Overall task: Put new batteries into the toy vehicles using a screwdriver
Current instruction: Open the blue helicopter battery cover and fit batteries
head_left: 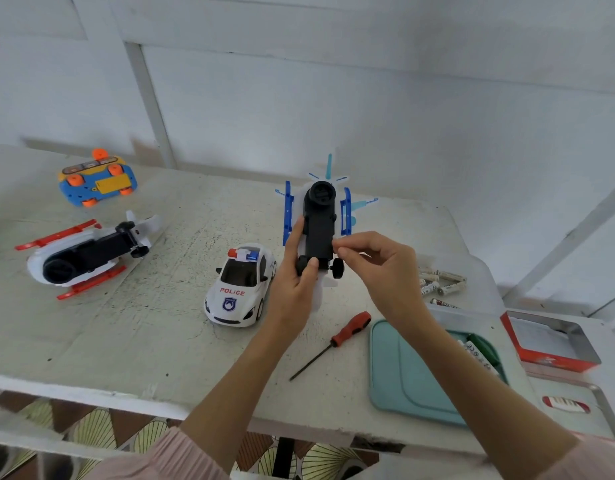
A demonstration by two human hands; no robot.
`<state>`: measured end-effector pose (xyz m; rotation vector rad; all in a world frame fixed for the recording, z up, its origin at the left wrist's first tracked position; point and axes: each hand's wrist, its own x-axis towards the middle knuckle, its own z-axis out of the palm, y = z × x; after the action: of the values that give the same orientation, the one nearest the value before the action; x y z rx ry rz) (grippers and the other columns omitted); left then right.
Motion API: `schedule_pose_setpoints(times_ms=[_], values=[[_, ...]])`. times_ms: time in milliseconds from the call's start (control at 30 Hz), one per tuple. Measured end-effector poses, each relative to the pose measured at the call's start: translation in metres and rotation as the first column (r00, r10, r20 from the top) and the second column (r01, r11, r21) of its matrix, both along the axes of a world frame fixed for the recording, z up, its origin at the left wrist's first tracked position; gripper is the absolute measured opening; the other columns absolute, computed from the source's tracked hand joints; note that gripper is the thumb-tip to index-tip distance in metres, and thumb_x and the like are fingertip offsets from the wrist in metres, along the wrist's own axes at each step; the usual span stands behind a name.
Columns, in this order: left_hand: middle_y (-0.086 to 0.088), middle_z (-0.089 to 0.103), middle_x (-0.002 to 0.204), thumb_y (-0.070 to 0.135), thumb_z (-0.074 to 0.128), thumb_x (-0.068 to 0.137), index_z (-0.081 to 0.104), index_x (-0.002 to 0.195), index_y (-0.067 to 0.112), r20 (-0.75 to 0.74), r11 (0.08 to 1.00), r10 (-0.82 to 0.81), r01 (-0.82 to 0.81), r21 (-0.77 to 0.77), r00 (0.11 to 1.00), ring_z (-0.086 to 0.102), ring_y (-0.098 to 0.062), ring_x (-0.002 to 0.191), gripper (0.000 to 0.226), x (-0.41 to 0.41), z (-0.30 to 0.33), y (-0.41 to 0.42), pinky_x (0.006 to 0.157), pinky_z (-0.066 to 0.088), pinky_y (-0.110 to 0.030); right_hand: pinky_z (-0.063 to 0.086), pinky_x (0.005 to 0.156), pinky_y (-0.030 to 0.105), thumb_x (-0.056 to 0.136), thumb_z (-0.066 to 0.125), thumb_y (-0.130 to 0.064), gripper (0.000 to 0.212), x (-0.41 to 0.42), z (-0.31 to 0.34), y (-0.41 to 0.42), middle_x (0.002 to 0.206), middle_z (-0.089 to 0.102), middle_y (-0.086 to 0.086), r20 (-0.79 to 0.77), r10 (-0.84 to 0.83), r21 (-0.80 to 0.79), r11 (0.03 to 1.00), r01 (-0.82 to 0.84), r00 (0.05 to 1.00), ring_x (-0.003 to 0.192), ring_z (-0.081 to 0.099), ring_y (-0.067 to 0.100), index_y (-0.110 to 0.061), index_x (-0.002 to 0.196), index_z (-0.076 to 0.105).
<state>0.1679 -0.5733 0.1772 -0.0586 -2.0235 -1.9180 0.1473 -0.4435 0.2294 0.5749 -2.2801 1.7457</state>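
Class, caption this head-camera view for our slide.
Left hand grips upturned blue-and-white toy helicopter; right hand pinches at its black underside.

Bare table (153,327) lies between police car (240,285) and red helicopter (88,254).

Both forearms are bare up to near the elbow. Pale pink sleeves (167,455) of a soft, finely ribbed cloth show at the bottom edge, one on each arm. The hands, left (294,285) and right (385,268), wear no rings, gloves or watch.
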Motion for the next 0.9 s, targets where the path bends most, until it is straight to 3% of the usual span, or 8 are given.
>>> schedule_pose_setpoints(times_ms=[133, 200, 267, 333, 433, 600, 767, 900], values=[[-0.001, 0.055, 0.131, 0.027, 0.041, 0.087, 0.027, 0.123, 0.071, 0.015, 1.000, 0.013, -0.012, -0.008, 1.000, 0.057, 0.004, 0.091, 0.059, -0.001, 0.001, 0.002, 0.084, 0.045, -0.019, 0.054, 0.081, 0.024, 0.081, 0.065, 0.000, 0.014, -0.001, -0.001, 0.002, 0.093, 0.070, 0.004, -0.017, 0.029, 0.015, 0.999, -0.029, 0.999, 0.088, 0.066, 0.010, -0.008, 0.091, 0.071], [0.010, 0.057, 0.129, 0.028, 0.041, 0.088, 0.025, 0.126, 0.068, 0.017, 1.000, 0.006, -0.006, -0.018, 1.000, 0.057, 0.007, 0.093, 0.057, -0.001, 0.002, 0.001, 0.083, 0.044, -0.016, 0.054, 0.083, 0.025, 0.080, 0.065, 0.002, 0.016, -0.001, -0.001, 0.004, 0.095, 0.070, 0.005, -0.014, 0.059, 0.011, 0.998, -0.059, 0.998, 0.090, 0.066, 0.011, -0.008, 0.091, 0.071], [0.039, 0.053, 0.119, 0.029, 0.041, 0.090, 0.022, 0.134, 0.059, 0.020, 0.999, -0.029, 0.029, -0.016, 0.999, 0.055, 0.012, 0.102, 0.057, 0.000, 0.002, 0.001, 0.084, 0.044, -0.014, 0.053, 0.085, 0.025, 0.081, 0.064, 0.003, 0.018, 0.000, 0.001, 0.008, 0.097, 0.070, 0.004, -0.001, 0.090, 0.021, 0.996, -0.090, 0.996, 0.092, 0.066, 0.009, -0.009, 0.094, 0.070], [0.049, 0.049, 0.113, 0.030, 0.042, 0.091, 0.019, 0.138, 0.053, 0.027, 0.999, -0.048, 0.048, 0.000, 0.998, 0.054, 0.013, 0.105, 0.057, 0.000, 0.001, 0.000, 0.086, 0.045, -0.013, 0.051, 0.088, 0.023, 0.081, 0.064, 0.003, 0.021, 0.001, 0.002, 0.012, 0.101, 0.070, 0.002, 0.015, 0.119, 0.027, 0.992, -0.119, 0.993, 0.096, 0.065, 0.008, -0.009, 0.098, 0.069], [0.047, 0.050, 0.117, 0.033, 0.045, 0.090, 0.019, 0.137, 0.056, 0.033, 0.998, -0.043, 0.042, 0.035, 0.998, 0.054, 0.008, 0.112, 0.058, 0.000, 0.001, -0.001, 0.092, 0.043, -0.015, 0.050, 0.089, 0.021, 0.082, 0.063, 0.002, 0.024, 0.004, 0.002, 0.018, 0.102, 0.070, -0.001, 0.017, 0.122, 0.039, 0.992, -0.123, 0.992, 0.098, 0.065, 0.006, -0.008, 0.103, 0.068], [0.033, 0.046, 0.126, 0.028, 0.041, 0.091, 0.019, 0.139, 0.052, 0.022, 0.999, -0.031, 0.030, 0.039, 0.999, 0.054, 0.011, 0.109, 0.058, 0.001, 0.001, -0.001, 0.083, 0.044, -0.008, 0.050, 0.089, 0.020, 0.083, 0.062, 0.001, 0.023, 0.005, -0.001, 0.023, 0.101, 0.070, -0.001, 0.033, 0.119, 0.071, 0.990, -0.121, 0.992, 0.097, 0.064, 0.005, -0.007, 0.104, 0.068], [0.038, 0.051, 0.118, 0.014, 0.040, 0.098, 0.021, 0.136, 0.053, 0.021, 0.999, -0.033, 0.032, 0.032, 0.999, 0.056, 0.012, 0.102, 0.057, 0.000, 0.001, 0.000, 0.079, 0.044, -0.007, 0.049, 0.088, 0.019, 0.084, 0.061, 0.001, 0.023, 0.004, -0.001, 0.022, 0.101, 0.070, -0.001, 0.011, 0.123, 0.108, 0.987, -0.123, 0.992, 0.096, 0.065, 0.004, -0.007, 0.104, 0.068], [0.043, 0.048, 0.118, 0.020, 0.040, 0.092, 0.025, 0.130, 0.063, 0.048, 0.999, -0.001, -0.001, 0.040, 0.999, 0.054, 0.010, 0.107, 0.059, -0.002, 0.001, 0.001, 0.086, 0.044, -0.013, 0.050, 0.086, 0.017, 0.084, 0.060, 0.002, 0.022, 0.004, -0.004, 0.026, 0.099, 0.070, -0.001, 0.000, 0.089, 0.136, 0.987, -0.088, 0.996, 0.094, 0.065, 0.003, -0.008, 0.102, 0.069]])
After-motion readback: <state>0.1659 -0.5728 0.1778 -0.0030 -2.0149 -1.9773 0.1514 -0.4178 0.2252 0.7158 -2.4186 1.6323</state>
